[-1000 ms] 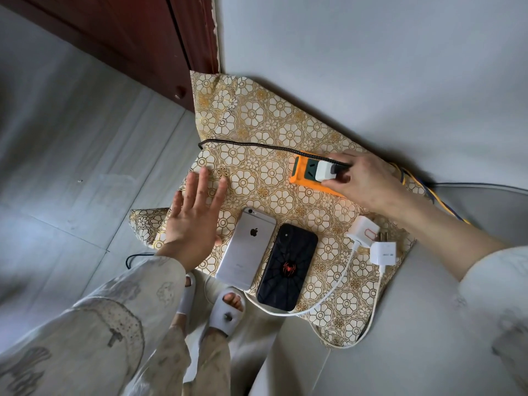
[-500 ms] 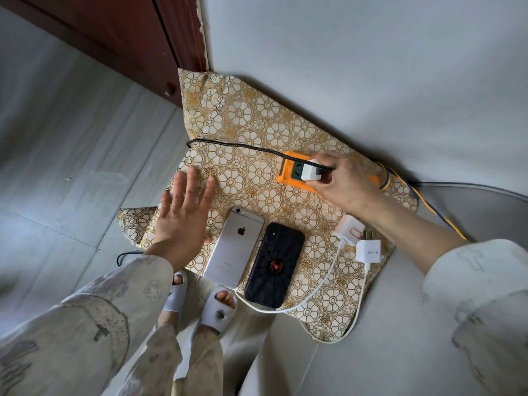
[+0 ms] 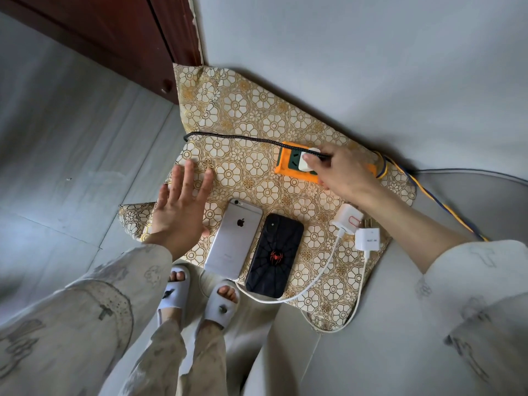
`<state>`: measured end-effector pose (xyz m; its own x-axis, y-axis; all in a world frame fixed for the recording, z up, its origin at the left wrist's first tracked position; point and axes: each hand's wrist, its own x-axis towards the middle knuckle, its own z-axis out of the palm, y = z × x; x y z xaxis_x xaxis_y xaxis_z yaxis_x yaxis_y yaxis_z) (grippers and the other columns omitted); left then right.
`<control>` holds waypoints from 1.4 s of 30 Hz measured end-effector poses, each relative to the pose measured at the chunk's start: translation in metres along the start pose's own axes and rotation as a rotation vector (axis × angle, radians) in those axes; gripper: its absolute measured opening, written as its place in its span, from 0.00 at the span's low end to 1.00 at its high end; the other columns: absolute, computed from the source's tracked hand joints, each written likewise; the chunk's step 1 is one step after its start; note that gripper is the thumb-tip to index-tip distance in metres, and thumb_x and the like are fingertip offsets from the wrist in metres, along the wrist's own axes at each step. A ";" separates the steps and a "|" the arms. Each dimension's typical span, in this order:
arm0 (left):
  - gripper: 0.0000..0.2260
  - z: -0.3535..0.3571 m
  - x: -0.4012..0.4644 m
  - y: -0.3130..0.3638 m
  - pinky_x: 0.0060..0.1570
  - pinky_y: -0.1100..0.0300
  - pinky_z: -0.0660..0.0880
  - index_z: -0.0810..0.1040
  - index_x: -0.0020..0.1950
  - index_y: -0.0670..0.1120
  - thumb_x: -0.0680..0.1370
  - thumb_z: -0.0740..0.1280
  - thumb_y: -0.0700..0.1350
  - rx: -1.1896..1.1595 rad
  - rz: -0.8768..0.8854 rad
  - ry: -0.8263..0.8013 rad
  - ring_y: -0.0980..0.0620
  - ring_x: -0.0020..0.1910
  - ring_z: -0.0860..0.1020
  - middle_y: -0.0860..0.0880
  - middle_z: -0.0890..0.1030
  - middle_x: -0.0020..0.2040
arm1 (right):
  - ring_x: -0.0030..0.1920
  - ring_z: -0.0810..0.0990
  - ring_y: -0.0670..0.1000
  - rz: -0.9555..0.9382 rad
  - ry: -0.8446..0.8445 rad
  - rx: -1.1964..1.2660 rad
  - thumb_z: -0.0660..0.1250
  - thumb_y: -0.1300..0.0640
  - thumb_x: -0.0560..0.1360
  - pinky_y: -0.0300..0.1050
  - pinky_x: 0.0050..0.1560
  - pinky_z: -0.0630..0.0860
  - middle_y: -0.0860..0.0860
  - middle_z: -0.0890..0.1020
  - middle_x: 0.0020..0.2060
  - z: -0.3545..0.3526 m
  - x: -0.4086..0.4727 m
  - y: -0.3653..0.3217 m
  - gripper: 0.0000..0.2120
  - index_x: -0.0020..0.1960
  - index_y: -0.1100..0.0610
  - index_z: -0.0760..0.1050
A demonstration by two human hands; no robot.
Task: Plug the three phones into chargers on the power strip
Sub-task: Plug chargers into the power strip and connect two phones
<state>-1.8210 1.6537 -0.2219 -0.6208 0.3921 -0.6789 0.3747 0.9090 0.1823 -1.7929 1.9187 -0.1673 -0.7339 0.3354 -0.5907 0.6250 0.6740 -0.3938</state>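
Power strip (image 3: 288, 162): one, orange with a dark green face, lying on the gold flower-print cloth (image 3: 248, 155), far side by the wall.
Right hand (image 3: 341, 174): down on the strip, fingertips pinched round a white charger (image 3: 308, 161) pressed to the strip's face; whether fully seated, cannot tell.
Black braided cable (image 3: 234, 137): one, running from that charger leftward across the cloth and off its edge.
Left hand (image 3: 180, 212): flat and open, fingers spread, holding nothing, resting on the cloth well left of the strip.
Phones: two in view, both face down and side by side, nearer the person than the strip — silver phone (image 3: 233, 242) on the left, black phone with a red spider (image 3: 275, 255) on the right, edges just about touching.
Third phone: not seen.
Loose chargers: two, white, below the right wrist, right of the black phone — one with a red mark (image 3: 348, 221), one square (image 3: 368, 239) just beside it.
White cables (image 3: 311, 285): two, trailing from the loose chargers toward the cloth's near edge.
Chargers in total: three.
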 end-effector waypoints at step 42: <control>0.41 0.010 -0.011 -0.038 0.75 0.50 0.44 0.40 0.74 0.54 0.73 0.66 0.55 -0.180 0.220 0.153 0.51 0.73 0.34 0.52 0.35 0.75 | 0.44 0.78 0.50 0.298 -0.151 1.159 0.66 0.57 0.75 0.43 0.47 0.77 0.54 0.77 0.43 0.078 -0.014 -0.115 0.17 0.60 0.63 0.69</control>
<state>-1.8213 1.6139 -0.2287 -0.6396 0.5864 -0.4971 0.3925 0.8051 0.4447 -1.8339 1.7856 -0.1688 -0.5303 0.2449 -0.8117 0.6886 -0.4341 -0.5809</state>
